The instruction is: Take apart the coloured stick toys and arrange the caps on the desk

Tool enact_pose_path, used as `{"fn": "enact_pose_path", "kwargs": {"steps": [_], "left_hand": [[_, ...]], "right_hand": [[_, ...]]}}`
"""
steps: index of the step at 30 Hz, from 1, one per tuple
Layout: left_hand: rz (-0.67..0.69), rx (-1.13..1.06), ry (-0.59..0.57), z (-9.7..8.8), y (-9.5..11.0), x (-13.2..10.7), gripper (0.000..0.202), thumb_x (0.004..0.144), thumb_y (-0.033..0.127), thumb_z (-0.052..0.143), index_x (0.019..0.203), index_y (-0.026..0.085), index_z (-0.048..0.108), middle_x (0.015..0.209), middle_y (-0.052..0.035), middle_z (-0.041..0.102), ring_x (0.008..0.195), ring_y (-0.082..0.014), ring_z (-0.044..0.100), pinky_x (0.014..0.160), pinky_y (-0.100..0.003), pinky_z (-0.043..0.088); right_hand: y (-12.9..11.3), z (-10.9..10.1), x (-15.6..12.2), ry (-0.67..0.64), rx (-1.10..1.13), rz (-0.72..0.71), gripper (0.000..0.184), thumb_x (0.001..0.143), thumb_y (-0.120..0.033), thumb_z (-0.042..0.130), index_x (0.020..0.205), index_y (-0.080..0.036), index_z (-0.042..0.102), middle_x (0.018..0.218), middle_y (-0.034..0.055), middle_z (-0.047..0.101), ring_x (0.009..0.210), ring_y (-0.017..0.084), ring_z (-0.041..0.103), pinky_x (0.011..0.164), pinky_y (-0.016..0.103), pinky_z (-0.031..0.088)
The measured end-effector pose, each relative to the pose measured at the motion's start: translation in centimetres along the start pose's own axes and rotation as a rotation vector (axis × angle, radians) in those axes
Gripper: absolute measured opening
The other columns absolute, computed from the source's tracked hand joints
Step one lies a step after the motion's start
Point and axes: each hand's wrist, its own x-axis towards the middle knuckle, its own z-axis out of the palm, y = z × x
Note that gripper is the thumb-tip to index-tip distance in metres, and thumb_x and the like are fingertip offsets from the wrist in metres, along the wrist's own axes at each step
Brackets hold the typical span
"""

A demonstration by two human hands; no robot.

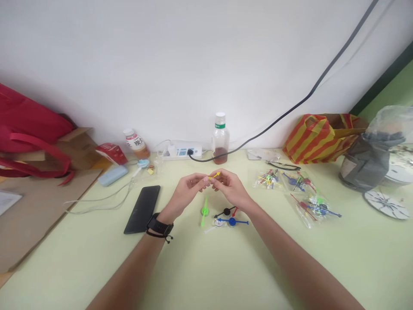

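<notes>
Both hands meet above the table, closed on a small yellow arrow spinner (217, 175) whose tip points up to the right. My left hand (189, 189) pinches its left end, and my right hand (229, 187) has thumb and fingers on it from the other side; the spinner's middle is partly hidden by fingertips. Just below the hands lie a green arrow spinner (204, 211), a black one (227, 211), a blue one (232, 221) and a white one (218, 223). Part of a red arrow (235, 212) shows beside my right wrist.
Clear bags of coloured spinners (301, 181) lie at right, near dark pliers (283, 166). A black phone (142, 209) rests left. Behind stand a bottle (220, 140) and a power strip (182, 151); a black cable (290, 111) hangs across. A striped bag (318, 137) sits back right.
</notes>
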Motion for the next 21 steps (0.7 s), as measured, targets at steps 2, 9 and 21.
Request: {"fn": "enact_pose_path", "kwargs": {"steps": [2,9,21], "left_hand": [[-0.027,-0.029,-0.036,0.2,0.3,-0.1,0.029,0.082,0.043,0.082,0.094,0.018,0.072,0.085,-0.0041,0.07,0.08,-0.0171,0.061,0.073,-0.03,0.045],[-0.082,-0.269,-0.15,0.2,0.7,-0.3,0.018,0.087,0.031,0.074,0.088,0.018,0.063,0.085,-0.0033,0.063,0.082,-0.0154,0.057,0.077,-0.029,0.045],[-0.143,-0.252,-0.183,-0.7,1.5,-0.4,0.021,0.087,0.038,0.071,0.086,0.019,0.061,0.087,-0.005,0.06,0.081,-0.0168,0.056,0.073,-0.03,0.048]], "right_hand": [[-0.1,0.2,-0.1,-0.022,-0.031,-0.022,0.029,0.09,-0.048,0.071,0.101,-0.021,0.068,0.087,0.0035,0.069,0.08,0.018,0.066,0.071,0.032,0.053],[-1.7,0.7,-0.8,-0.073,-0.153,-0.125,0.021,0.099,-0.031,0.051,0.11,-0.024,0.069,0.115,0.0059,0.061,0.1,0.019,0.064,0.087,0.035,0.055],[-3.1,0.8,-1.3,-0.106,-0.314,-0.173,0.016,0.098,-0.027,0.05,0.107,-0.023,0.063,0.09,0.0035,0.071,0.082,0.019,0.066,0.07,0.031,0.05]]}}
